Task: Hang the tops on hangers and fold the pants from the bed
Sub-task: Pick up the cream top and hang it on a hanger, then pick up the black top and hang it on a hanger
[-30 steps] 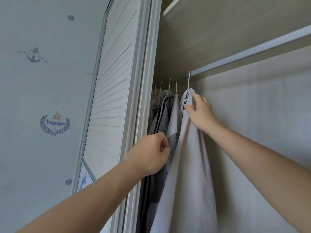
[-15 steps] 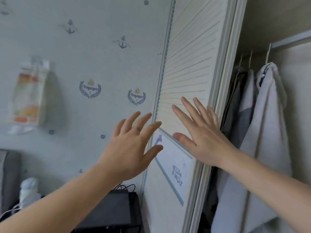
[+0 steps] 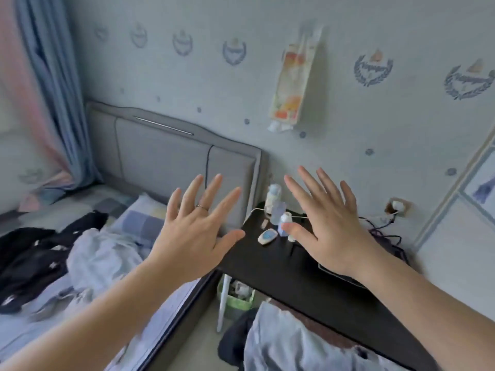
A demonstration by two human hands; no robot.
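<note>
Since the earlier frame your view has swung from the wardrobe door, now only a sliver at the right edge, down to the bed (image 3: 171,314) at lower left. Your left hand (image 3: 192,236) and right hand (image 3: 329,231) are raised at centre frame, apart, fingers spread and straight, holding nothing. The remaining clothes lie on the bed, down and to the left of both hands: a pale garment (image 3: 101,258) crumpled just beside your left forearm, and a black garment (image 3: 34,261) touching it further left. Together the heap runs roughly sideways across the frame. Your left hand is the nearer one. Your right hand hovers over the black side table (image 3: 281,269), well apart from the clothes. The next reach probably goes down-left, left hand leading.
</note>
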